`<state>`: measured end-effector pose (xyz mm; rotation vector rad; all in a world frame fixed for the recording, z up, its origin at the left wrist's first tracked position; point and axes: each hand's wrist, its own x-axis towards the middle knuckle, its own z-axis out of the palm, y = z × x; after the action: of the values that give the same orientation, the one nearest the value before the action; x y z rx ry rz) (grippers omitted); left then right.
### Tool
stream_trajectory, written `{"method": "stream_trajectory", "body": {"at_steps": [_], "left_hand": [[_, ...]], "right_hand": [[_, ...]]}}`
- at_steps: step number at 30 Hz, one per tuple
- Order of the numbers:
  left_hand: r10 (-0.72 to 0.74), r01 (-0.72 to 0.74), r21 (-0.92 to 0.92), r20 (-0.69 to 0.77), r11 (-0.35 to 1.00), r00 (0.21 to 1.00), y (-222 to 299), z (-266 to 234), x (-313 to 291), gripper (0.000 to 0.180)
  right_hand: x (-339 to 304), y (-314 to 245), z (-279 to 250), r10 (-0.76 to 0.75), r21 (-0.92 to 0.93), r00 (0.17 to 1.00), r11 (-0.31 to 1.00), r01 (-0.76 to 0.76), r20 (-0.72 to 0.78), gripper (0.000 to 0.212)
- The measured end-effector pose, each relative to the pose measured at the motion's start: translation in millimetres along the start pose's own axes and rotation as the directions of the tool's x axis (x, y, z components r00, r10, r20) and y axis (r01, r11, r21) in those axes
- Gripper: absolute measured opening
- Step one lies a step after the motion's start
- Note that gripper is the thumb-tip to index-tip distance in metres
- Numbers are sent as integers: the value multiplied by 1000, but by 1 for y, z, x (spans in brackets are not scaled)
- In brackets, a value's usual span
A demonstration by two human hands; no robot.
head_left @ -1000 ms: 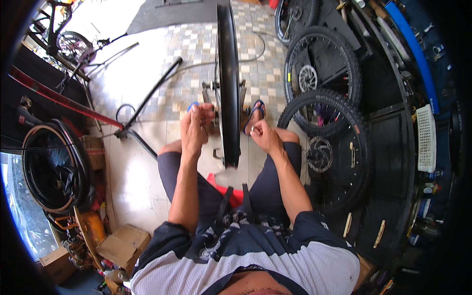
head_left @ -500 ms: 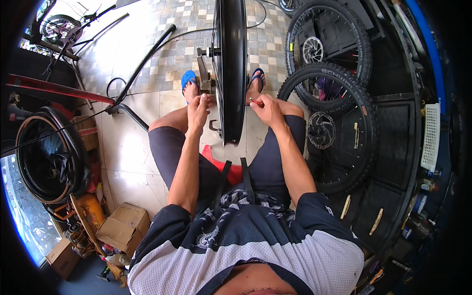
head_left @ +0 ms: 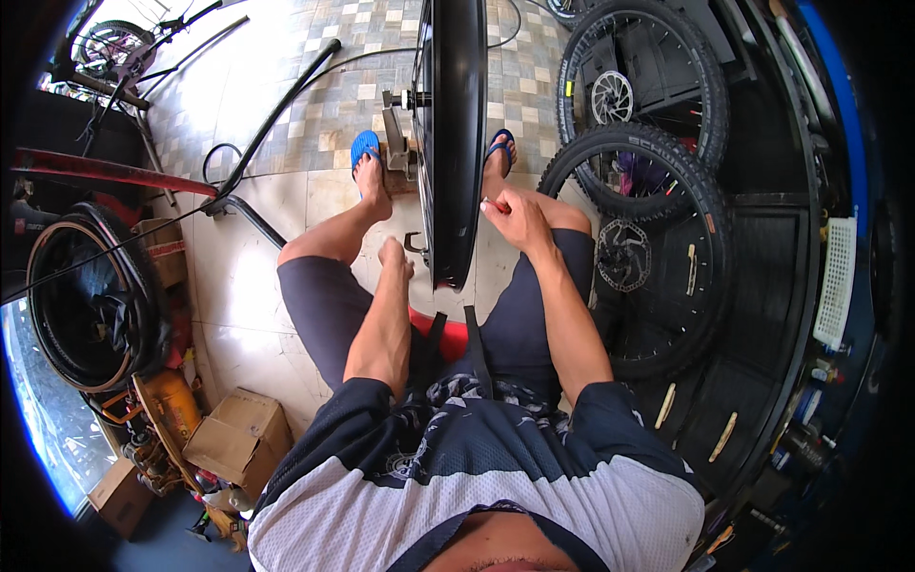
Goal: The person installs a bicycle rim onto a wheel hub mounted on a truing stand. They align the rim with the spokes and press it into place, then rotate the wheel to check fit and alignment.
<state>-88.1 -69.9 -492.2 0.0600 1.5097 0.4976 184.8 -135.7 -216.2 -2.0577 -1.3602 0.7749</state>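
A black bicycle rim [head_left: 457, 162] stands upright, nearly edge-on, between my legs. Its axle rests at a grey metal truing stand [head_left: 396, 141], and a small dark bracket [head_left: 413, 243] sits beside the rim's near left side. At the rim's right, my right hand [head_left: 524, 224] is closed on a small red-handled tool [head_left: 498, 205], whose exact kind is too small to tell. My left hand [head_left: 394, 255] is lowered next to the bracket with its fingers curled in; whatever they hold, if anything, is hidden.
Two tyred wheels with disc rotors [head_left: 634, 248] lean on dark cabinets at the right. A black tubular stand [head_left: 276, 124] with a red bar [head_left: 114, 172] stands left. Tyres [head_left: 95, 296] and a cardboard box [head_left: 243, 439] lie nearer on that side.
My left hand has come down toward me, from beside the stand to beside the bracket. My left knee has shifted outward slightly. The right hand keeps the red tool near the rim.
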Motion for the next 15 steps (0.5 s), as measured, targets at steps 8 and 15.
{"method": "stream_trajectory", "body": {"at_steps": [8,15], "left_hand": [[-135,134,-486,33,863,990,23,22,38,44],[-93,114,-576,66,809,994,133,43,90,47]], "right_hand": [[16,3,6,-108,-60,994,992,108,2,32],[30,-4,3,93,-160,984,985,-68,151,37]]}}
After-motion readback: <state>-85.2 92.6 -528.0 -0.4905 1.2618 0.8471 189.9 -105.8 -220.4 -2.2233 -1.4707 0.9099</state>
